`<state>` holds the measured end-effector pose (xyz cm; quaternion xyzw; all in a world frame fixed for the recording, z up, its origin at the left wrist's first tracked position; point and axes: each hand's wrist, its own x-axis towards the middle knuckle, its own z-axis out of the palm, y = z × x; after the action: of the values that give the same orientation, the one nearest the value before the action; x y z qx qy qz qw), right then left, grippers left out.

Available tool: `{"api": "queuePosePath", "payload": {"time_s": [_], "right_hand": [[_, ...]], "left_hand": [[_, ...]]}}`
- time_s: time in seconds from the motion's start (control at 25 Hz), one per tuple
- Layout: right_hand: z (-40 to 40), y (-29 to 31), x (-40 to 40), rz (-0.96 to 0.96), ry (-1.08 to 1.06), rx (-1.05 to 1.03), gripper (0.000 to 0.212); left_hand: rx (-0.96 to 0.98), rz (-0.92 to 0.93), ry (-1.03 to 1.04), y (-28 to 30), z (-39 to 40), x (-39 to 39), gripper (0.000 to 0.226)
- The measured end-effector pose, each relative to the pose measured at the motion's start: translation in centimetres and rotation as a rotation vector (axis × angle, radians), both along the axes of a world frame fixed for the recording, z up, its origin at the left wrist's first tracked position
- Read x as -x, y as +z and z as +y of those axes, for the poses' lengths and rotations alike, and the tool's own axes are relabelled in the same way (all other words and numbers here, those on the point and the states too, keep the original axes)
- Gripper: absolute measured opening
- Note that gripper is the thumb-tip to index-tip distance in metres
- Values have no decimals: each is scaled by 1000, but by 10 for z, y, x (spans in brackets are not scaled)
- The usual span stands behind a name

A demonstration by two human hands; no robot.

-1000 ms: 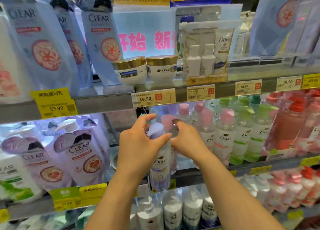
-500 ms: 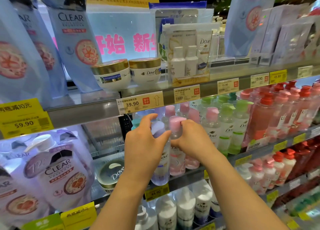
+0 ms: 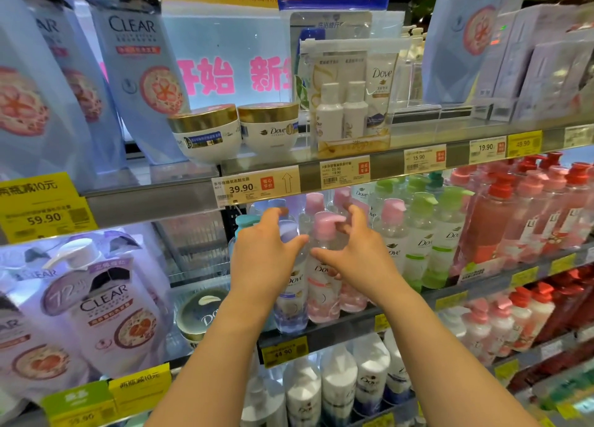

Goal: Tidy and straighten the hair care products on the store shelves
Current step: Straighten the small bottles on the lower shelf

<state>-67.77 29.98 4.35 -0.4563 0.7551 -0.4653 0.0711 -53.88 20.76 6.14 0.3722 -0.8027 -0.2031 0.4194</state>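
The left hand (image 3: 266, 253) curls around the purple-capped Dove bottle (image 3: 291, 293) at the middle shelf's front edge; the right hand (image 3: 360, 253) hovers with fingers spread beside the pink-capped Dove bottle (image 3: 323, 285), gripping nothing. These rigid, liquid-filled bottles look slick and top-heavy: hold mid-body, below the pump.

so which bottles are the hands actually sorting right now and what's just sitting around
In hand:
- left hand on the purple-capped Dove bottle
- right hand beside the pink-capped Dove bottle

Just sitting there:
- green-capped Dove bottles
- gold-lidded Dove jars
- Clear refill pouches
- red pump bottles
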Motion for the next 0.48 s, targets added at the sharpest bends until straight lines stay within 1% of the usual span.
{"api": "queuePosePath", "payload": {"time_s": [0.04, 0.12, 0.2, 0.28, 0.32, 0.36, 0.44, 0.48], "right_hand": [[1, 2, 1, -45, 19, 23, 91], [3, 7, 2, -76, 40, 37, 88], [5, 9, 1, -45, 36, 19, 85], [7, 10, 0, 3, 31, -12, 85], [8, 11, -1, 26, 31, -22, 84], [9, 12, -1, 46, 29, -26, 82], [10, 15, -1, 81, 8, -15, 75], [10, 16, -2, 103, -20, 6, 69]], "left_hand": [[7, -29, 11, 0, -2, 0, 53], [58, -111, 42, 1, -4, 0, 53], [105, -190, 55, 2, -5, -1, 56], [133, -222, 45, 1, -2, -4, 57], [137, -197, 30, 1, 0, -7, 56], [128, -131, 8, 1, 2, -12, 54], [107, 92, -16, 2, 2, -27, 42], [114, 198, 10, 1, 0, -36, 33]]}}
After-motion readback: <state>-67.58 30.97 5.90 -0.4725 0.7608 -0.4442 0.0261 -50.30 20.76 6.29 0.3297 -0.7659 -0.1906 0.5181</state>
